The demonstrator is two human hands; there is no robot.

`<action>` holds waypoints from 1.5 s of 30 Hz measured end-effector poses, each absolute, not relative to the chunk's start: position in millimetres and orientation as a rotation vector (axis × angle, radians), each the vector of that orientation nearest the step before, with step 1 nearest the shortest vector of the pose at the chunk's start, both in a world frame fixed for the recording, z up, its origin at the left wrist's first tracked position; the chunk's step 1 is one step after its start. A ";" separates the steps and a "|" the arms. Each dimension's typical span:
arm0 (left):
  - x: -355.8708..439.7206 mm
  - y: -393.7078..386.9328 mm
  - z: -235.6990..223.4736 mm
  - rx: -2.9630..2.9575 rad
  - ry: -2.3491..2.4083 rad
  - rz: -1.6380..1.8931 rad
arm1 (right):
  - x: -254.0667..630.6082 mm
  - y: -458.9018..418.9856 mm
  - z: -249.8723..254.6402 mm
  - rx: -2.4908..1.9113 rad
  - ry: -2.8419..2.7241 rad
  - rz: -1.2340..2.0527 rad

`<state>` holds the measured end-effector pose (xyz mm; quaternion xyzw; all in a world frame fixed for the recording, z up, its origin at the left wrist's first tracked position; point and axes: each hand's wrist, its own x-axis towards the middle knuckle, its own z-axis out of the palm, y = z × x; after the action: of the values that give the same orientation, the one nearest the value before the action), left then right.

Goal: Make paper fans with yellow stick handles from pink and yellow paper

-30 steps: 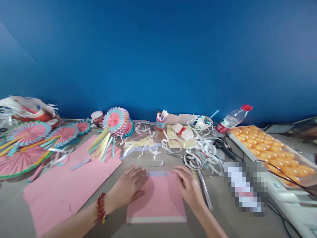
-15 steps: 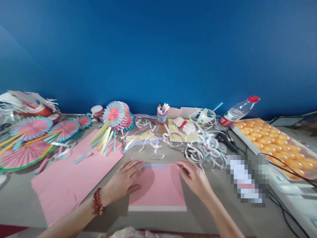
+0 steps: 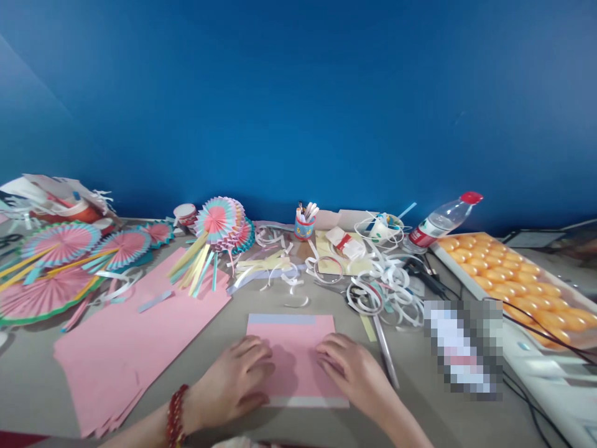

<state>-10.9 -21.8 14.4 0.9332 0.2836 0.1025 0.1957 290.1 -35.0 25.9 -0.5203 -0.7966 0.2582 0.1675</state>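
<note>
A pink paper sheet [image 3: 301, 348] lies flat on the grey table in front of me. It has a lilac strip [image 3: 282, 320] along its far edge and a white strip [image 3: 310, 402] along its near edge. My left hand [image 3: 236, 379], with a red bead bracelet [image 3: 176, 414] at the wrist, rests over the left side of the sheet, fingers slightly bent and apart. Over the right side lies my right hand [image 3: 352, 373], its fingers loosely bent on the paper. The left hand covers the sheet's near left corner.
Pink sheets [image 3: 125, 342] are stacked to the left, beside folded paper fans [image 3: 60, 242]. Behind are a paper rosette [image 3: 217, 221], a pen cup [image 3: 305, 225] and curled white strips [image 3: 392, 286]. A plastic bottle [image 3: 441, 224] and a tray of orange domes [image 3: 513, 280] stand right.
Both hands have slid back toward me, from the sheet's far corners to its middle sides. The far edge with the lilac strip now shows fully.
</note>
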 end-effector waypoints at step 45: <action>-23.3 -32.1 14.3 2.587 0.922 0.296 | 306.7 -49.3 1.8 -1.529 -0.860 1.360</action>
<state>-23.3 -32.1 14.3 0.9198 0.3277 0.1053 0.1887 306.7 -49.3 1.8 -0.6168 -0.3470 0.5488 0.4449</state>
